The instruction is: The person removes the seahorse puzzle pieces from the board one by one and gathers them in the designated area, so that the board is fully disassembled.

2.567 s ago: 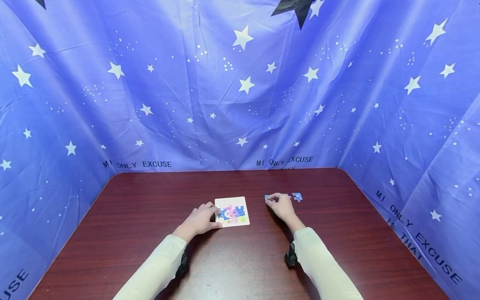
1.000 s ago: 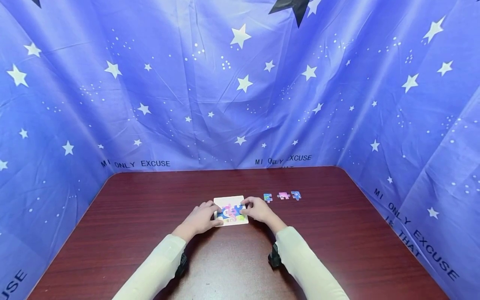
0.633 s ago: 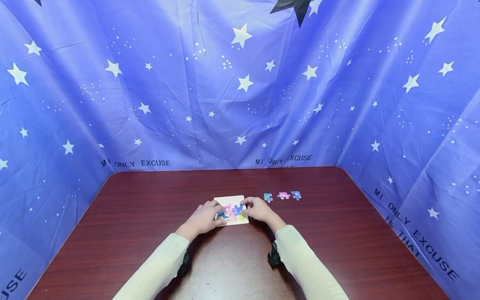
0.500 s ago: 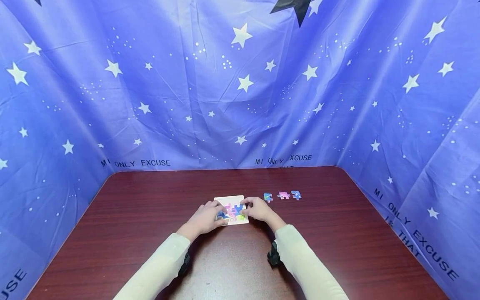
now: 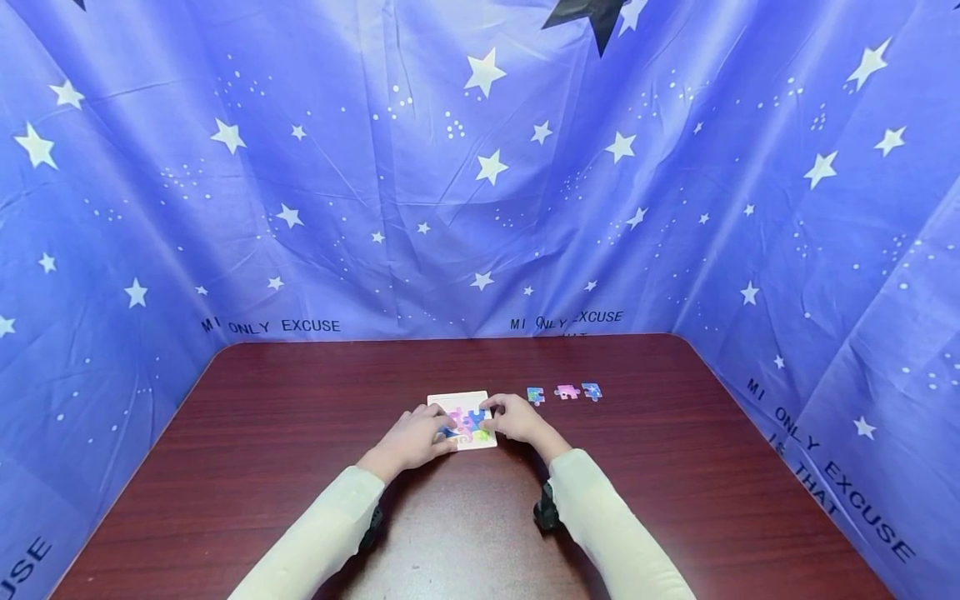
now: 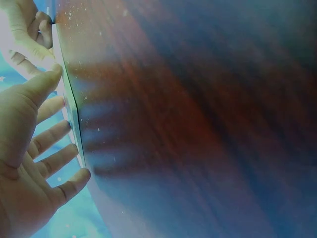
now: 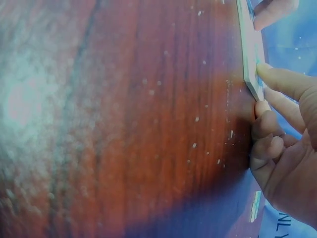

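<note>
In the head view a square pale puzzle board (image 5: 459, 398) with blue, pink and green pieces lies on the table between both hands. My left hand (image 5: 411, 435) reaches over its left side, fingertips on the pieces and thumb by the near edge. The left wrist view shows these left-hand fingers (image 6: 55, 161) spread and fairly straight along the board. My right hand (image 5: 517, 418) holds the board's right side with thumb and index finger. Its other fingers curl beside the board in the right wrist view. Whether a loose piece sits under either hand is hidden.
Three loose jigsaw pieces lie in a row to the right: a blue-green one (image 5: 536, 396), a pink one (image 5: 567, 392) and a blue one (image 5: 592, 391). The dark red wooden table (image 5: 300, 375) meets a starry blue curtain (image 5: 375, 167) at the back and sides.
My right hand has moved left from the loose pieces to the board's right side, uncovering the row. My left hand has crept slightly right over the board.
</note>
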Demonstrator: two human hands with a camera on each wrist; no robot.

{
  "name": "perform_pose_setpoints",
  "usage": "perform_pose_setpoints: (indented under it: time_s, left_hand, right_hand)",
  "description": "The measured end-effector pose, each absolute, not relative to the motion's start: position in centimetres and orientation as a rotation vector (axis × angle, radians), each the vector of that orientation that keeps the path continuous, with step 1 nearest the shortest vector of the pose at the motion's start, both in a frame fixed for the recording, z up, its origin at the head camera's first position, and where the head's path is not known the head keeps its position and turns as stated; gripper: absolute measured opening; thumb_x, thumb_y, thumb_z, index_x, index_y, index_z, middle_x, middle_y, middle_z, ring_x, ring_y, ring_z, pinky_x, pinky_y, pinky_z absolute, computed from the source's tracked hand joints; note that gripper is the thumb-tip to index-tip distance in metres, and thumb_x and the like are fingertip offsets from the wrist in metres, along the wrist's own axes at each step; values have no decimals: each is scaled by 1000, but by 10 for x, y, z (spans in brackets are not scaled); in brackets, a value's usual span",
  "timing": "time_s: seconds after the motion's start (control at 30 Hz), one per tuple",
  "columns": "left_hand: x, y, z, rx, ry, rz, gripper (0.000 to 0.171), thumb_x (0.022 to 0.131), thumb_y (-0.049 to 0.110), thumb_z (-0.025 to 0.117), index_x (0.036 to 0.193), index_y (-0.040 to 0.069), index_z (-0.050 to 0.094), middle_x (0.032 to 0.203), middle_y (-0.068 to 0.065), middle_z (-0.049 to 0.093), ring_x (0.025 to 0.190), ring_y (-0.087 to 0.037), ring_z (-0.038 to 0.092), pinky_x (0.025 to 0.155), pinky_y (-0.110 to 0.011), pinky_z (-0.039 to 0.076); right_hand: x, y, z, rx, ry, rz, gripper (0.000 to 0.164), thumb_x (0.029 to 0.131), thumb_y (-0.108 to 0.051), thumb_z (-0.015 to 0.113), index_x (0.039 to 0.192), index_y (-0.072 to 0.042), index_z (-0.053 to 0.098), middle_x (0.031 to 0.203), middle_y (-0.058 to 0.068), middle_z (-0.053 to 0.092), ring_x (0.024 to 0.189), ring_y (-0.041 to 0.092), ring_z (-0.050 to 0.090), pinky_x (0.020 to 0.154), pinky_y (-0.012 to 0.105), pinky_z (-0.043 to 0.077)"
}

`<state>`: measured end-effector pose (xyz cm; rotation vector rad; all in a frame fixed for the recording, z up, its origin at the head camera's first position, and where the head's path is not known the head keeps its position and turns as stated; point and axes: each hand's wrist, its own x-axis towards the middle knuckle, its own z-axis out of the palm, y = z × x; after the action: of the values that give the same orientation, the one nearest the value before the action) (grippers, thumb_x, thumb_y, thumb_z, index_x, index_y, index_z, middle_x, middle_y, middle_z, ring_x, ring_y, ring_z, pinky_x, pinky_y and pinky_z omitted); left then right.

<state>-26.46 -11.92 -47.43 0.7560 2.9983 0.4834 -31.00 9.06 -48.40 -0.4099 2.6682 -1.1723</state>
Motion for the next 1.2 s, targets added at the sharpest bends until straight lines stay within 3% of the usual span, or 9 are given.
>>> perform_pose_setpoints:
  time_s: [1.2]
  left_hand:
    - [-264,-116,-470,763,3001,464,30,84,33,68,105,13,68,104,-4,58,96,-24,52,80,-46,44]
  right_hand:
    - [-308,80,-475,-379,2718,-1142,23,77,-7,72,98,-3,61,70,2,46,62,13,43,57,24,35]
